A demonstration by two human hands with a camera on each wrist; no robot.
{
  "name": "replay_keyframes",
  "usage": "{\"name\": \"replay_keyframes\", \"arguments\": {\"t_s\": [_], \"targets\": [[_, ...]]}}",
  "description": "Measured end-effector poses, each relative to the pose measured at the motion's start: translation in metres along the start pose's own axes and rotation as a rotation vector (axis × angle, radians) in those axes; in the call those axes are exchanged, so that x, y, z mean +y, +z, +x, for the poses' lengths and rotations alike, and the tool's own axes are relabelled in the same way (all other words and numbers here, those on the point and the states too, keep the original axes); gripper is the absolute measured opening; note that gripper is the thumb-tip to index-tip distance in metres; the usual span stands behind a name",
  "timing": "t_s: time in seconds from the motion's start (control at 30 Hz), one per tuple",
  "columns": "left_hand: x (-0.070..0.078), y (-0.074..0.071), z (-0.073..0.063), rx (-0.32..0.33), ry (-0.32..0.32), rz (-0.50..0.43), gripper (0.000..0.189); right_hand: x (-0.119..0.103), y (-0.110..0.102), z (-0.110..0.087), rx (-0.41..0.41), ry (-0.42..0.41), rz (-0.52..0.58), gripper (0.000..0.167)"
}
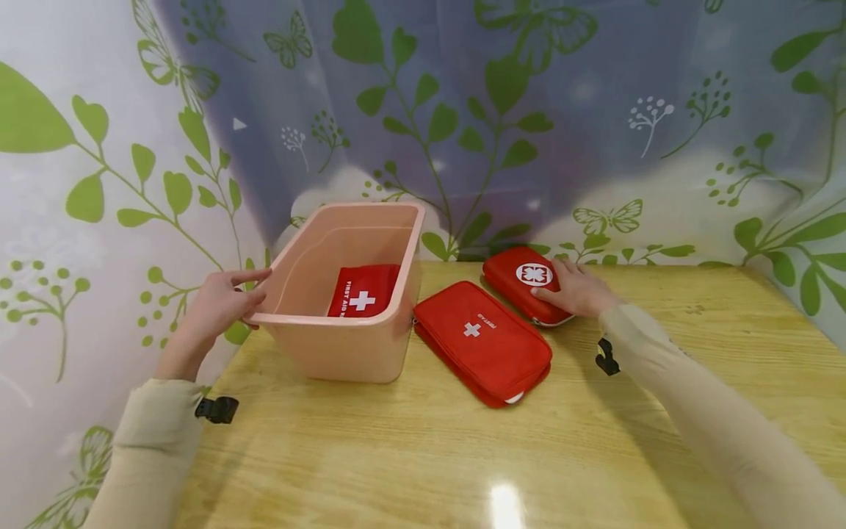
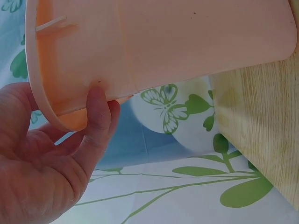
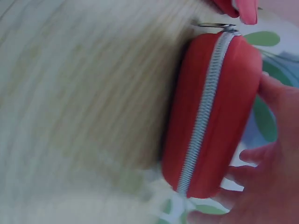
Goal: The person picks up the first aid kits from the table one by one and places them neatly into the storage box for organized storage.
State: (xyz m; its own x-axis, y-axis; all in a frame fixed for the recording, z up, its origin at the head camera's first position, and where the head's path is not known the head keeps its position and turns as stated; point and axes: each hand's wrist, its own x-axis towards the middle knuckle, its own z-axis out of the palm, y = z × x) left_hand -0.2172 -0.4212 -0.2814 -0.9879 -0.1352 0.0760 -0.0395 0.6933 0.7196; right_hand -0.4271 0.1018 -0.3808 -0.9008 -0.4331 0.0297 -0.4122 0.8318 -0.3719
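Left hand (image 1: pixel 214 310): pinching the rim of the pink bin (image 1: pixel 350 349)
Right hand (image 1: pixel 581 289): clamped around the hard red case (image 1: pixel 512 278)
Hard red case: on the wooden table (image 1: pixel 370 455), just beside the red pouch (image 1: pixel 485 344)
Red packet (image 1: pixel 377 286): inside the bin

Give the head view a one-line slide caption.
Left hand grips pink bin's rim; right hand holds red case; first-aid pouch lies between.

The case (image 1: pixel 509 278) and pouch (image 1: pixel 485 349) are red marked white, the bin (image 1: pixel 344 349) peach, the backdrop (image 1: pixel 595 169) green-leafed.
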Motion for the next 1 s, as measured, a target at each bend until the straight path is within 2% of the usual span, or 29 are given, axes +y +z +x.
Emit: {"name": "replay_keyframes", "arguments": {"t_s": [0.17,0.37,0.73,0.9,1.0], "targets": [[0.001,-0.002,-0.001,0.007,-0.001,0.006,0.05,0.002,0.003,0.005,-0.001,-0.037,0.149,0.087],[0.001,-0.001,-0.002,0.016,-0.011,0.014,0.05,0.007,0.001,0.009,-0.039,-0.003,0.177,0.096],[0.0,-0.001,-0.002,0.015,0.0,0.001,0.049,0.013,-0.004,0.008,-0.118,0.003,0.269,0.082],[-0.001,-0.002,-0.002,0.01,-0.026,-0.011,0.049,0.011,-0.006,0.008,-0.125,0.073,0.267,0.088],[0.0,-0.001,-0.001,0.012,-0.024,-0.01,0.049,0.013,-0.005,0.007,-0.137,0.087,0.272,0.087]]}}
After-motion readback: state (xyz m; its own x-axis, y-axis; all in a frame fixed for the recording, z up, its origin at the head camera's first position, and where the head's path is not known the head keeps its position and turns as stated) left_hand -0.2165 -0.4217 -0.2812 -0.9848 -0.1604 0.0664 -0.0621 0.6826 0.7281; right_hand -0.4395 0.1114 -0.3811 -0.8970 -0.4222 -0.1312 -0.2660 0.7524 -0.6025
